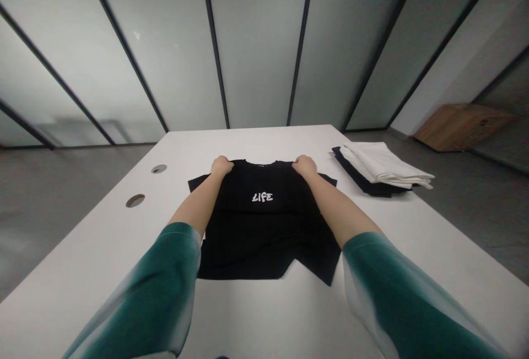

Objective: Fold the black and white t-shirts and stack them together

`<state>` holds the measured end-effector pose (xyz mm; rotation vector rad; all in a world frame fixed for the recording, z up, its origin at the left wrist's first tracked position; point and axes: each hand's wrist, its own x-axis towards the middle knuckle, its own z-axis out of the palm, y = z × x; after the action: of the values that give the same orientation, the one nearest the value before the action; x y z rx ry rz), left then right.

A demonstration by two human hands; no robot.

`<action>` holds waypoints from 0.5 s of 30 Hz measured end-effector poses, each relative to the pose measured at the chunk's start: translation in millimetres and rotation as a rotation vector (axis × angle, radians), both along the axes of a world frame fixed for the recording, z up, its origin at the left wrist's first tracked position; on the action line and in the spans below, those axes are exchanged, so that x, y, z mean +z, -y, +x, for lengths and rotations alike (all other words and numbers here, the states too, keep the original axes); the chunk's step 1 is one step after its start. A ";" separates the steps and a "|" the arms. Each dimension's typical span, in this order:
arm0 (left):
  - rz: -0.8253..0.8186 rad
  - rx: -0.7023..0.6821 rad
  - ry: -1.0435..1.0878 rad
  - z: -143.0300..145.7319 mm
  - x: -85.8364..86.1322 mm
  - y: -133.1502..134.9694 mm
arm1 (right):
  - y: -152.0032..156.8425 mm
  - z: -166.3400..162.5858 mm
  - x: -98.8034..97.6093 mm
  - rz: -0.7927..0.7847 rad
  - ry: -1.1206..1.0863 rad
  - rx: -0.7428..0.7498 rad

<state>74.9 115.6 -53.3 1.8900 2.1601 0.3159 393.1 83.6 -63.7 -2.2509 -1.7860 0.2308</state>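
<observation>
A black T-shirt (256, 238) with white lettering on its chest lies spread over the white table, its neckline at the far side. My left hand (222, 166) grips the shirt at the left shoulder, fingers closed on the cloth. At the opposite shoulder, my right hand (305, 165) is closed on the fabric too. Both forearms reach over the shirt and cover parts of its sides. The near hem is uneven: a notch of table shows through, and the right corner juts toward me.
On the right of the white table (248, 320) sits a stack of folded cloth, white pieces (382, 163) over black ones (367, 184). Two round holes (135, 200) pierce the tabletop at left. Frosted glass panels (256, 45) stand behind; a wooden box-like piece (458, 128) rests far right.
</observation>
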 end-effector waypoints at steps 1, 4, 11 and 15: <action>0.027 0.001 0.016 0.6 1.7 -1.5 | -3.0 -0.7 0.7 0.050 -0.057 0.000; 0.159 -0.093 0.067 3.9 -0.7 1.8 | -7.2 0.5 -1.8 0.242 -0.183 0.112; 0.168 -0.326 -0.117 10.8 -34.2 50.3 | 35.7 18.8 -29.9 0.259 -0.025 0.216; 0.134 -0.363 -0.200 11.6 -48.9 82.5 | 81.3 20.2 -48.1 0.215 0.165 0.322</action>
<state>86.5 33.1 -102.2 2.4307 1.8933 0.2105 413.3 2.2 -111.7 -1.8768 -2.1411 -0.0882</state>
